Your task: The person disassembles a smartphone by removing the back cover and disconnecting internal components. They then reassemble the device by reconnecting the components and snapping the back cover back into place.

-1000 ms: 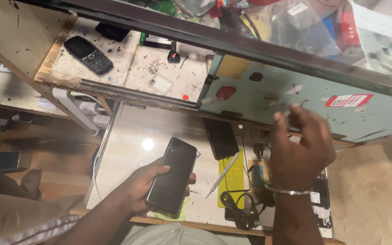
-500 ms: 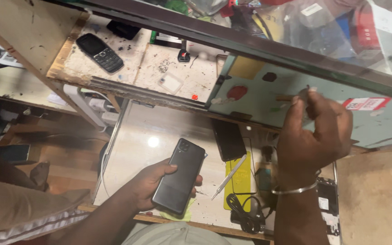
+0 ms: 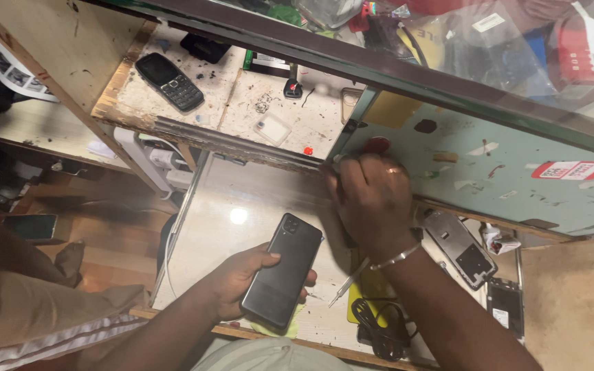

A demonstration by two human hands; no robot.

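left hand (image 3: 242,278) cups phone (image 3: 283,269) back-up over worktop (image 3: 242,199), steadying it | right hand (image 3: 372,203) curled at shelf edge (image 3: 242,141) (grip contents hidden, cannot tell) | stylus (image 3: 348,282) lies below

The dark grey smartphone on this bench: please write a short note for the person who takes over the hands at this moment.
Left hand: grips the dark grey smartphone, back side up, over the glossy pale worktop.
Right hand: fingers closed, at the worn front edge of the wooden shelf; what they grip is hidden.
Nearby: white pointed tool, coiled black cable, two loose phone parts at right.
Done: phone picked up, cover still on.
Left: opening it.
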